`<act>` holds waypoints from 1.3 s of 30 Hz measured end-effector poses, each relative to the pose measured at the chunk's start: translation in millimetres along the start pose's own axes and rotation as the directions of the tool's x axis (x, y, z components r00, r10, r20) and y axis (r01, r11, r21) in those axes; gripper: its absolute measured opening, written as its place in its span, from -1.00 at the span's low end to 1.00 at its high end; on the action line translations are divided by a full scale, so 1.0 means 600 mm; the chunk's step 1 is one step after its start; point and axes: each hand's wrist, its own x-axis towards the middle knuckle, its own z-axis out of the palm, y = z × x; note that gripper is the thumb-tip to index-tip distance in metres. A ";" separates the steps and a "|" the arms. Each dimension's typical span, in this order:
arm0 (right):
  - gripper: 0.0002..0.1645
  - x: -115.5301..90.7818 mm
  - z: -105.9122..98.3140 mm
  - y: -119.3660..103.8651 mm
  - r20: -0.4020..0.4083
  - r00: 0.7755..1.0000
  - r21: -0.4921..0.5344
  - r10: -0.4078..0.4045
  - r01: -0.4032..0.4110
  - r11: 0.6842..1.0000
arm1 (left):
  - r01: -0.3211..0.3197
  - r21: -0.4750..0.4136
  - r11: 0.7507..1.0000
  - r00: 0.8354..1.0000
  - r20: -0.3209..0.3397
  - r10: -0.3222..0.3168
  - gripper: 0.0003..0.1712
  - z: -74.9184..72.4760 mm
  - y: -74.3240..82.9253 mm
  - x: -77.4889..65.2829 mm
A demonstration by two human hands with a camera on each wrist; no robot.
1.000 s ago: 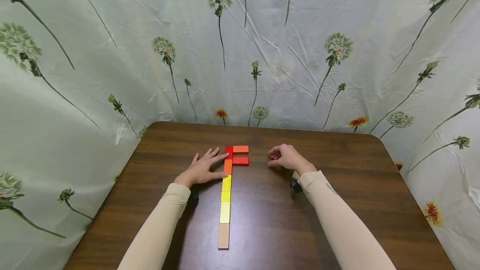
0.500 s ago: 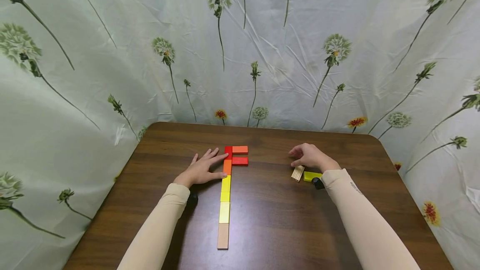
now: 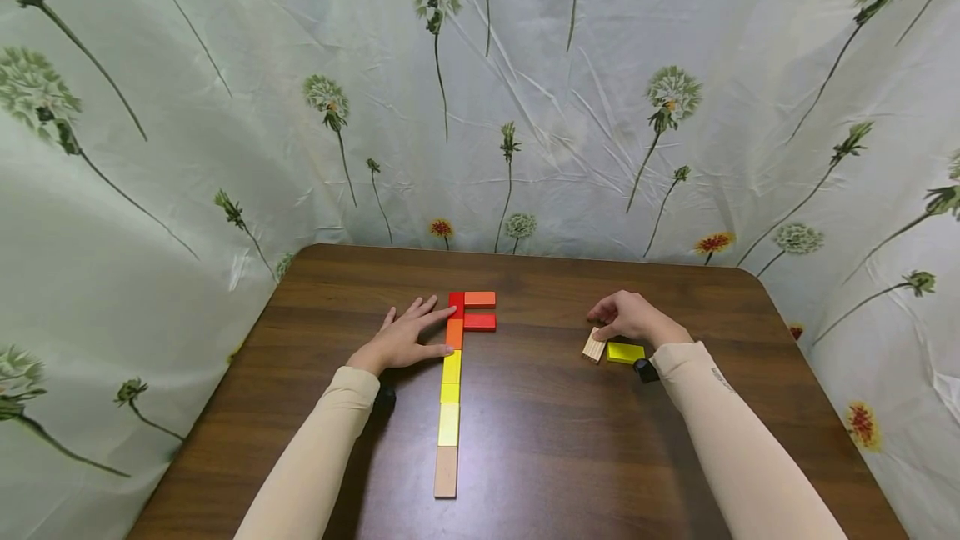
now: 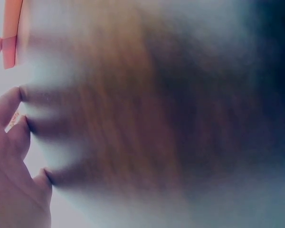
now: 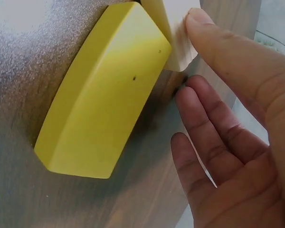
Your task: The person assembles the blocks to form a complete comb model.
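Observation:
In the head view my left hand (image 3: 401, 340) lies with fingers spread beside a column of flat coloured blocks. Its index finger reaches the red block (image 3: 457, 300) at the far end, and its thumb rests at the joint between the orange block (image 3: 455, 333) and a yellow block (image 3: 452, 369). On the right, my right hand (image 3: 633, 319) pinches the far end of a light wooden block (image 3: 592, 347), its thumb on the wood in the right wrist view; the index finger is hidden there. A loose yellow block (image 5: 104, 99) lies right beside it.
The column runs towards me through a pale yellow block (image 3: 448, 423) to a tan block (image 3: 446, 473). An orange-red block (image 3: 481, 300) and a red block (image 3: 481, 322) stick out rightwards near its far end. A flowered curtain (image 3: 585, 107) hangs behind the brown table (image 3: 525, 440).
My right hand has moved right, away from the column, and come down onto the wooden block. The yellow block beside it has come into view. My left hand has stayed in place.

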 end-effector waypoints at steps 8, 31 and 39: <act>-0.76 -0.006 0.007 -0.001 -0.012 1.000 0.015 0.018 -0.018 1.000 | 0.007 0.007 1.000 1.000 0.003 -0.007 -0.02 0.000 0.003 0.000; -0.76 -0.001 0.015 0.003 -0.046 0.999 0.059 0.005 -0.002 0.998 | 0.004 0.008 1.000 1.000 0.009 -0.004 -0.02 -0.002 0.003 0.002; -0.68 -0.005 0.011 0.013 -0.012 0.998 0.112 -0.058 0.059 0.992 | 0.011 0.009 1.000 1.000 0.011 -0.011 -0.02 -0.002 0.004 0.000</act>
